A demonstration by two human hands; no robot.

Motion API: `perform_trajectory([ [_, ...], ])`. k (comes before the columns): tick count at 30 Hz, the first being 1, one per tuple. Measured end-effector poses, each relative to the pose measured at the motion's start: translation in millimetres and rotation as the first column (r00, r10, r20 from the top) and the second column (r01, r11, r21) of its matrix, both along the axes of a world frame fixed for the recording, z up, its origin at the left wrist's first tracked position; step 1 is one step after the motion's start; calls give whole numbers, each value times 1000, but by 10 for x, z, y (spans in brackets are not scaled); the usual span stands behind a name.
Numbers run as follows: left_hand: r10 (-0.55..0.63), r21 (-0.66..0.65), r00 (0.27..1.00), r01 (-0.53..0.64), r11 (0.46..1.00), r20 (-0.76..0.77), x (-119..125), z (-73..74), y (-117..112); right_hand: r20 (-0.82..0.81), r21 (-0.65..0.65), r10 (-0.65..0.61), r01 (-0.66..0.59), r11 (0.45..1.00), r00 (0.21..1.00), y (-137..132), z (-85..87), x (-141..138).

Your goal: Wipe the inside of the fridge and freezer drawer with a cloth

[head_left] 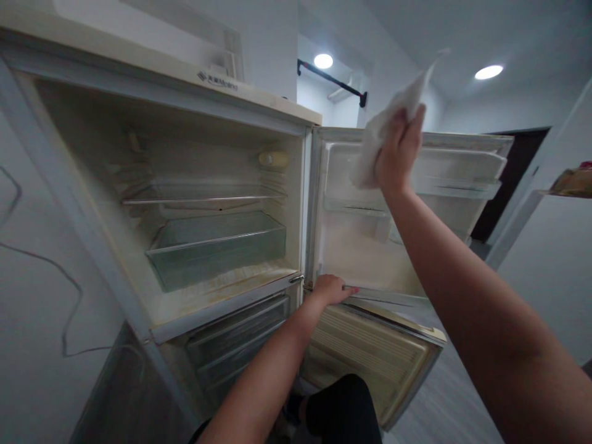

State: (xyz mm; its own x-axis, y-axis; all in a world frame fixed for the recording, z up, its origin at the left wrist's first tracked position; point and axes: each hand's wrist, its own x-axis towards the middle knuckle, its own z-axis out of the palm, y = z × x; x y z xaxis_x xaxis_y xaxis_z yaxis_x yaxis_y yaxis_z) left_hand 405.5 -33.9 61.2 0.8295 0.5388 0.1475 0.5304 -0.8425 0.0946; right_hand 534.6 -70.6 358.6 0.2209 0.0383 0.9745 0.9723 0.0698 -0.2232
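A white cloth (370,148), slightly blurred, is gripped in my right hand (400,148), raised in front of the upper part of the open refrigerator door (345,246). One end of the cloth sticks up above the fingers. My left hand (330,290) is lower down, at the door's bottom edge near the hinge, with its fingers closed over that edge. Inside the refrigerator (217,151) to the left are a glass shelf (203,194) and a clear greenish drawer (222,256). Yellowish stains mark the compartment floor below the drawer.
The lower freezer door (370,357) also stands open, beneath the upper one. Transparent freezer drawers (240,333) sit in the lower compartment. My bent knee (345,407) is close to the lower door. A cable (74,302) hangs along the left wall.
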Motion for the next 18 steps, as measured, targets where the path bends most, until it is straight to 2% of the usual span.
perform_trajectory([
  [1,0,-3,1000,0,1000,-1,-13,-1,1,167,-146,-35,59,988,985,-11,2,-34],
  [2,0,-6,1000,0,1000,-1,-26,-4,1,329,-313,-15,125,942,944,-9,-22,-61],
  [3,2,-6,1000,-2,1000,2,-40,-8,1,456,-459,49,187,869,889,8,-61,-76],
  [5,5,2,1000,-5,1000,7,-65,-20,5,576,-629,181,290,722,797,95,-151,-55],
  [6,6,10,1000,-6,1000,9,-77,-29,10,590,-662,204,324,676,781,156,-189,-18],
  [10,-13,32,1000,12,999,26,-113,-71,43,633,-671,154,438,598,759,361,-245,239],
  [13,-29,26,999,28,999,35,-134,-94,62,694,-638,124,525,563,710,330,-227,409],
  [16,-31,45,998,29,999,52,-145,-109,65,717,-611,92,560,560,691,160,-221,458],
  [18,-31,61,997,27,998,65,-147,-115,61,720,-585,47,568,579,693,35,-230,422],
])
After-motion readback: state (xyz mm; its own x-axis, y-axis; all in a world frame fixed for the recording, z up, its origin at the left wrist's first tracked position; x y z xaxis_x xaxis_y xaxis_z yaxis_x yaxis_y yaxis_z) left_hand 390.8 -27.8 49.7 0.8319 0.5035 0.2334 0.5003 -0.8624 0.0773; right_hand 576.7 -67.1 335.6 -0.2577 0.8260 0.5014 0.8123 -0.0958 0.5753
